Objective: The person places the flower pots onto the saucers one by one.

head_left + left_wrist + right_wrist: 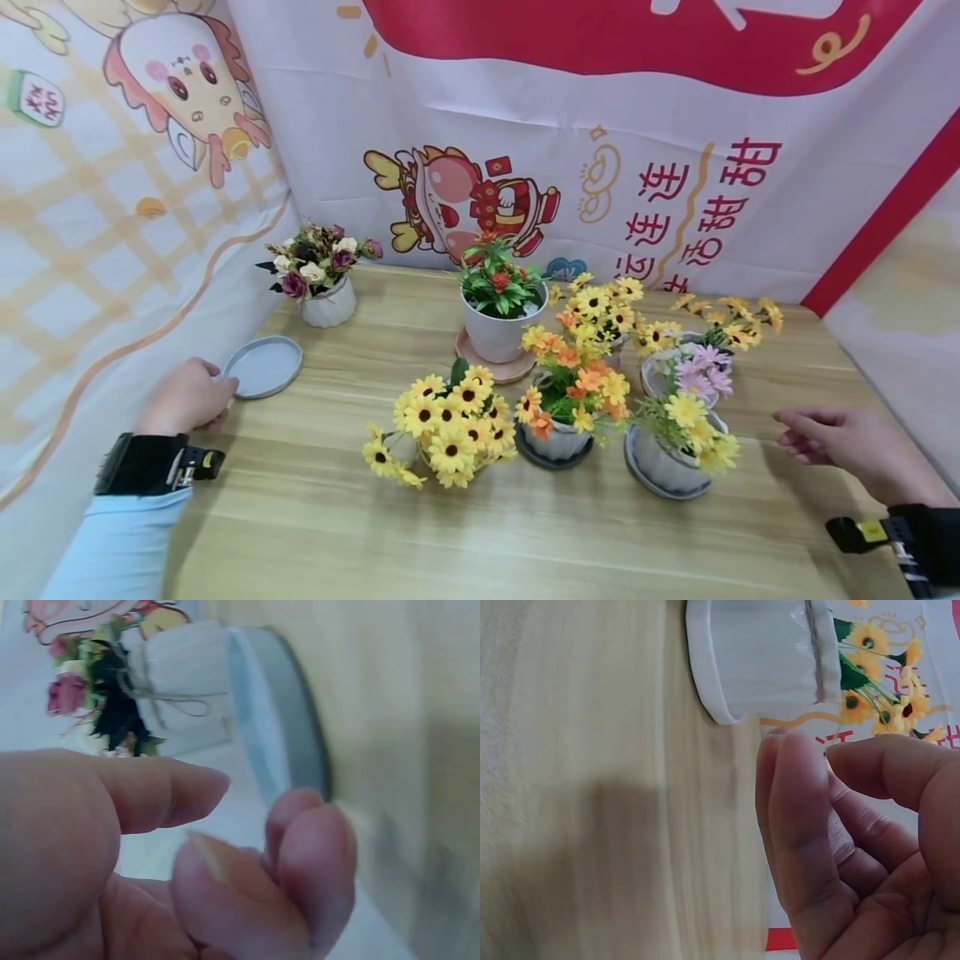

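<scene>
My left hand (187, 396) is beside a round grey saucer (262, 367) at the table's left side. In the left wrist view its fingers (319, 855) are loosely bent in front of the saucer's rim, and a gap separates them from the thumb; whether a fingertip touches the rim I cannot tell. Nothing is held there. Over the table's right side hovers my right hand (843, 442), loosely curled around nothing. It is nearest a white pot (667, 462) of yellow daisies standing on a grey saucer. In the right wrist view its thumb and fingertips are close together.
Behind the left saucer stands a pot of purple and white roses (330, 302). Mid-table are a red-flowered pot (498, 333) on a pink saucer, yellow sunflowers (450, 437), and orange flowers (558, 437) on a dark saucer. More potted flowers (738, 325) crowd the right. Printed cloth (510, 108) hangs behind.
</scene>
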Demonstrator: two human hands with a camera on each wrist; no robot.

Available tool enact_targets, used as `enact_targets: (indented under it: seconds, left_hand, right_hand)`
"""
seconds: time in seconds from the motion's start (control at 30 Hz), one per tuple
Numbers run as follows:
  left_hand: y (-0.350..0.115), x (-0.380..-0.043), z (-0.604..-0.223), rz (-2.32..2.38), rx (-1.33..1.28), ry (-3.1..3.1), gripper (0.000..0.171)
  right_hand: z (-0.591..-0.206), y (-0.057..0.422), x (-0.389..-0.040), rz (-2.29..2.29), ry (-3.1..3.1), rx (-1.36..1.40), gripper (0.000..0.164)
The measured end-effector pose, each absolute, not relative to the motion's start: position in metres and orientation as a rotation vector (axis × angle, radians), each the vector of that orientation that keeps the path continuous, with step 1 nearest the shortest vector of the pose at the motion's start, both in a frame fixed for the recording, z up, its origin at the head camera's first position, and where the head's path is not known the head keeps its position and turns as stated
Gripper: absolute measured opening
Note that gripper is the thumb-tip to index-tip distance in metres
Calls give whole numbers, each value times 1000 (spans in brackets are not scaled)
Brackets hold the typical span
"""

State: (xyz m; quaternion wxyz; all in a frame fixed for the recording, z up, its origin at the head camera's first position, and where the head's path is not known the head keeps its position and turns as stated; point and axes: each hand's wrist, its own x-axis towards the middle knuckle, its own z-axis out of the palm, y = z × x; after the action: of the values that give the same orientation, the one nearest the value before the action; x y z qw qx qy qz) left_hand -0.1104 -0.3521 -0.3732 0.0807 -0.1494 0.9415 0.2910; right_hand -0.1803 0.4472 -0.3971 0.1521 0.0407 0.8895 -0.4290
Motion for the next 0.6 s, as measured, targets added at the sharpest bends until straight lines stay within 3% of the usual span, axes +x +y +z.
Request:
enact_targets:
  seconds: [0.13,0.37,0.6]
  left_hand:
    - [-352,-111,-385,858,-479,2810,31]
    - [-352,-123,-401,1017,-576,2754,57]
    - [-349,-129,-400,1150,-632,2704,51]
  right_hand:
    - [-403,447,-179,-1254,2528,101,48]
    - [-410,450,-170,-1303,2509,73,45]
    - [-406,448,-171,-1305,2499,95,48]
